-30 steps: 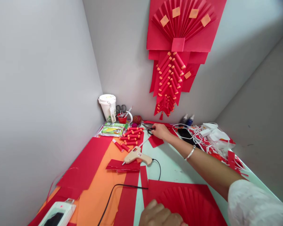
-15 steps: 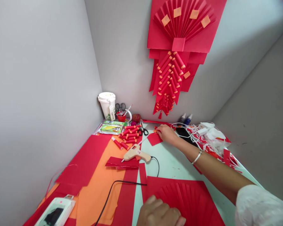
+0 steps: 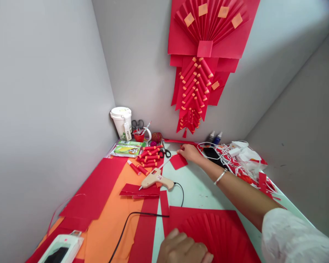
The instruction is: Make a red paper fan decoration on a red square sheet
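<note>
My right hand (image 3: 190, 152) reaches to the back of the table, fingers bent down at the top edge of a small red paper square (image 3: 178, 161); what its fingertips hold, if anything, is hidden. Curled at the bottom edge of the view, my left hand (image 3: 183, 247) rests by the left side of a red sheet with a pleated fan (image 3: 222, 233). Between the hands lies a beige glue gun (image 3: 157, 179), its nozzle over folded red paper (image 3: 128, 190). Small red rolls with orange ends (image 3: 150, 157) are heaped behind it.
Black scissors (image 3: 165, 152) lie beside the rolls. A white cup (image 3: 122, 124) stands at the back left. White cords and scraps (image 3: 242, 157) cover the right side. A black cable (image 3: 131, 213) crosses orange paper (image 3: 106, 233). A red fan decoration (image 3: 181, 40) hangs on the wall.
The camera view has shifted slightly. The orange pieces seen by my right fingertips earlier are now mostly hidden. My left hand has barely moved.
</note>
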`<control>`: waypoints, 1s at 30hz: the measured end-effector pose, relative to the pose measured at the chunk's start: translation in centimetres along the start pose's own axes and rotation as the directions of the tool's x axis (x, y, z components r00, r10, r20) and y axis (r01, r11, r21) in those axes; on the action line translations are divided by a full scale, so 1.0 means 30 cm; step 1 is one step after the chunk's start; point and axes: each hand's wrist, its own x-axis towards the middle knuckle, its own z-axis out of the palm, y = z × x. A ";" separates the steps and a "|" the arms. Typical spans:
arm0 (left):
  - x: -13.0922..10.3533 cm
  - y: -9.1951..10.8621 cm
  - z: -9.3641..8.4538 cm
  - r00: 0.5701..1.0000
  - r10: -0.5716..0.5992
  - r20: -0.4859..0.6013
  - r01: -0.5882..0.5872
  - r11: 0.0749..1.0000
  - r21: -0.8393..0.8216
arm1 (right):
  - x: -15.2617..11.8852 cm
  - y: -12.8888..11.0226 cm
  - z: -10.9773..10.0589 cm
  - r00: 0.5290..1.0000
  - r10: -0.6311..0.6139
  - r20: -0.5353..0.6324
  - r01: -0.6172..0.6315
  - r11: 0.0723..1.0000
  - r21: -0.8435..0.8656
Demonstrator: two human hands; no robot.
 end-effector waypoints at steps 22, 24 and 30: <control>0.053 0.086 -0.145 0.997 0.070 0.022 -0.072 0.985 0.157 | 0.053 -0.016 0.014 0.983 0.125 0.131 -0.163 0.928 0.334; 0.060 0.097 -0.166 0.995 0.093 0.030 -0.098 0.975 0.202 | 0.048 -0.014 0.014 0.982 0.124 0.139 -0.173 0.884 0.435; 0.067 0.121 -0.193 0.989 -0.149 0.010 0.149 0.986 -0.068 | -0.026 0.016 -0.033 0.985 0.087 0.146 -0.168 0.617 0.769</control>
